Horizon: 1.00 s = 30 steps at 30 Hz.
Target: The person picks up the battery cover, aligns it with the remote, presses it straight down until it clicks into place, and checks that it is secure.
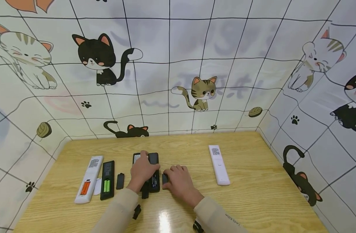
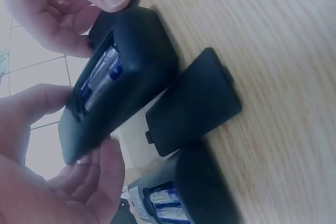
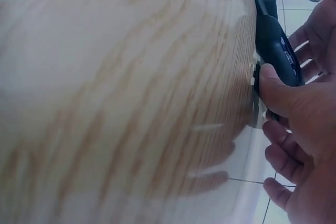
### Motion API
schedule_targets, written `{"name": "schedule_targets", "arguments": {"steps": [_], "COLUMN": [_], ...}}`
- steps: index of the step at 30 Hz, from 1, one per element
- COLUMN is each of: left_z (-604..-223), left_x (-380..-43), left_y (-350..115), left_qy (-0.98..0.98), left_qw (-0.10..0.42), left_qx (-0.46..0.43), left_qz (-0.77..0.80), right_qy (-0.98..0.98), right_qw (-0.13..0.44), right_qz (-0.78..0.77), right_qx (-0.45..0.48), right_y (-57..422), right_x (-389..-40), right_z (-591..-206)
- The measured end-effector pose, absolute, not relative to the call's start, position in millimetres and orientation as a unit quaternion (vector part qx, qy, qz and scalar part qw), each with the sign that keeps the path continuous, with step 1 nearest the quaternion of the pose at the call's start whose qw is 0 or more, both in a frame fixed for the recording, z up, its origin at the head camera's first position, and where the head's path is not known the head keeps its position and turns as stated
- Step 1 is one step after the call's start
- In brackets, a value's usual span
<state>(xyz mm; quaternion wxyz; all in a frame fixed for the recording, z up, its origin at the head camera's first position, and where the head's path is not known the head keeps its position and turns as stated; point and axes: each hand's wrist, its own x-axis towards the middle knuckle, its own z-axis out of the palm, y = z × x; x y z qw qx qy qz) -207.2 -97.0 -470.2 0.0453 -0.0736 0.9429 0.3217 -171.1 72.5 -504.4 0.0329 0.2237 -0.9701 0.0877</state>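
My left hand (image 1: 143, 172) grips a black remote control (image 1: 154, 182), thumb on one side and fingers on the other. Its battery compartment is uncovered, and batteries (image 2: 100, 80) with blue-and-silver wrappers lie inside. Just right of it, my right hand (image 1: 180, 182) pinches a small black battery cover (image 1: 165, 181) at the tabletop. Partly hidden under the left hand is another black remote (image 1: 136, 157), also with batteries (image 2: 168, 203) showing. Between these two remotes lies a loose black battery cover (image 2: 194, 103).
To the left lie a white remote (image 1: 93, 171) with orange batteries, a black remote (image 1: 108, 171) with green ones, a white piece (image 1: 97, 187) and a black cover (image 1: 120, 181). A white remote (image 1: 219, 165) lies right. A small black object (image 1: 137, 211) sits near the left sleeve. Cat-printed cloth surrounds the table.
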Motion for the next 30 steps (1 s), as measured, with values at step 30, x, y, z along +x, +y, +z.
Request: {"name": "schedule_targets", "arguments": {"steps": [30], "left_z": [-464.2], "left_x": [-211.2], "left_y": [-81.4], "left_qy": [0.773], "left_qw": [0.074], "left_qx": [0.025], "left_qz": [0.629], "right_qy": [-0.926], "right_qw": [0.197], "right_qz": [0.215], "right_qx": [0.241], "right_y": [127.9], "right_x": [-173.7], "right_z": [-469.4]}}
